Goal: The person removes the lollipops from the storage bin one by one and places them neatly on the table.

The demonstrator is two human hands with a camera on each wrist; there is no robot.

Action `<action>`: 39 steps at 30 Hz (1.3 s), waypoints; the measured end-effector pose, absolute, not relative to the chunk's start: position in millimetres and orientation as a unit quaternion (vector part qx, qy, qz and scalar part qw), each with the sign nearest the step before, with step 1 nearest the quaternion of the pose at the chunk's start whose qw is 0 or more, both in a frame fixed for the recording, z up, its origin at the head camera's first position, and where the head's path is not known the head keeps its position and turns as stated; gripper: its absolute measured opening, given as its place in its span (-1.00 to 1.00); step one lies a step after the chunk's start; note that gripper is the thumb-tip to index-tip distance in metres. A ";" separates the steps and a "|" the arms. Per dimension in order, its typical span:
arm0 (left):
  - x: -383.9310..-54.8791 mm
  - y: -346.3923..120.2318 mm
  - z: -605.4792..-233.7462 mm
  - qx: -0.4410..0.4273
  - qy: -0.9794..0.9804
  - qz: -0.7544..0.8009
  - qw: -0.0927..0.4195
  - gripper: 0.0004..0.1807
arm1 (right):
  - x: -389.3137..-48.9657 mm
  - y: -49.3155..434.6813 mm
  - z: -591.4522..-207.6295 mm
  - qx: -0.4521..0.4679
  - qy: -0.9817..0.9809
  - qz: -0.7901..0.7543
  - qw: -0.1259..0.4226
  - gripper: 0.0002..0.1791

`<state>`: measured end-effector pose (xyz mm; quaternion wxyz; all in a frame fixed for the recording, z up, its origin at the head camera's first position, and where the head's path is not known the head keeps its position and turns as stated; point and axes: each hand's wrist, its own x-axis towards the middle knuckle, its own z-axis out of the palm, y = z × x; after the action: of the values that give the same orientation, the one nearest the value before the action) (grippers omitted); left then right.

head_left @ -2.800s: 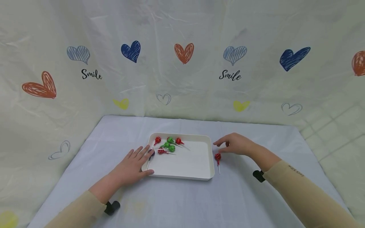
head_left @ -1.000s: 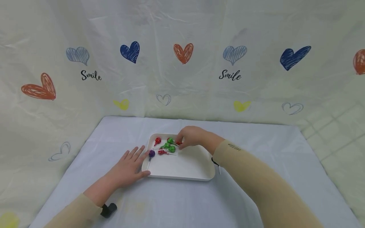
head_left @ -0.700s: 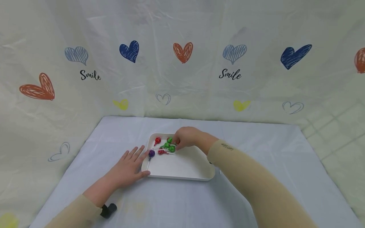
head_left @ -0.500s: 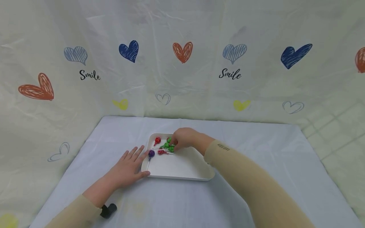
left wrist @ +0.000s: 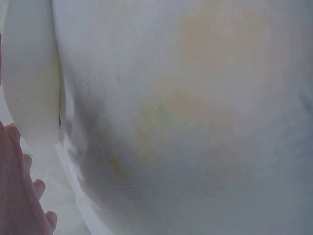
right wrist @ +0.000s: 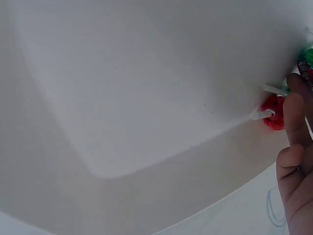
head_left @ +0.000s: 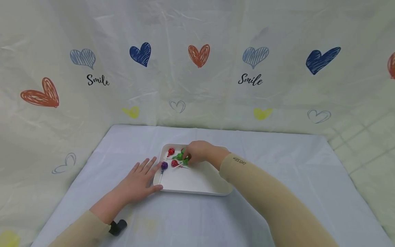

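In the head view my left hand (head_left: 139, 180) lies with its fingers spread over the left rim of a white tray (head_left: 197, 191). A purple lollipop (head_left: 164, 165) lies just inside, beside those fingers. My right hand (head_left: 197, 151) reaches into the tray and pinches a green lollipop (head_left: 186, 161), whose stick points down-left. Another green lollipop (head_left: 179, 156) lies left of the fingertips, and a red lollipop (head_left: 174, 163) lies below it. A further red lollipop (head_left: 171, 151) sits at the back left. In the right wrist view, curled fingers (right wrist: 295, 115) overlap a red lollipop (right wrist: 272, 117).
The tray stands on a table with a white cloth (head_left: 129, 137). Behind hangs a pale sheet (head_left: 216, 103) printed with hearts. My right sleeve (head_left: 265, 192) covers part of the tray's right side. The left wrist view shows mostly cloth (left wrist: 186, 147).
My right hand has moved from beside the tray's right edge leftward to the lollipops. The pinched green lollipop's stick has swung downward. The red lollipop outside the tray is now hidden behind the sleeve.
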<state>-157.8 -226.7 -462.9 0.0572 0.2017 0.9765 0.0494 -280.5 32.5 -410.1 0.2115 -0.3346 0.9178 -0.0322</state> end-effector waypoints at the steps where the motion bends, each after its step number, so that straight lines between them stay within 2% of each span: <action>1: -158.2 -227.1 -463.7 0.201 0.977 0.048 0.055 0.04 | -280.7 33.2 -410.3 -0.337 0.917 -0.034 0.211 -0.73; 17: -154.6 -222.2 -450.9 0.197 0.976 0.056 0.072 0.03 | -269.9 69.9 -395.4 -0.323 0.916 -0.037 0.237 -0.75; 27: -154.9 -223.0 -453.6 0.203 0.974 0.071 0.070 0.03 | -255.3 95.2 -403.1 -0.320 0.912 -0.027 0.256 -0.76; 39: -155.4 -222.4 -454.6 0.198 0.975 0.065 0.072 0.03 | -249.2 108.9 -400.5 -0.332 0.910 -0.016 0.247 -0.69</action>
<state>-155.4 -222.4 -454.6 0.0719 0.1984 0.9753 0.0648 -249.2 108.9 -400.5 0.2472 -0.3320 0.9102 -0.0160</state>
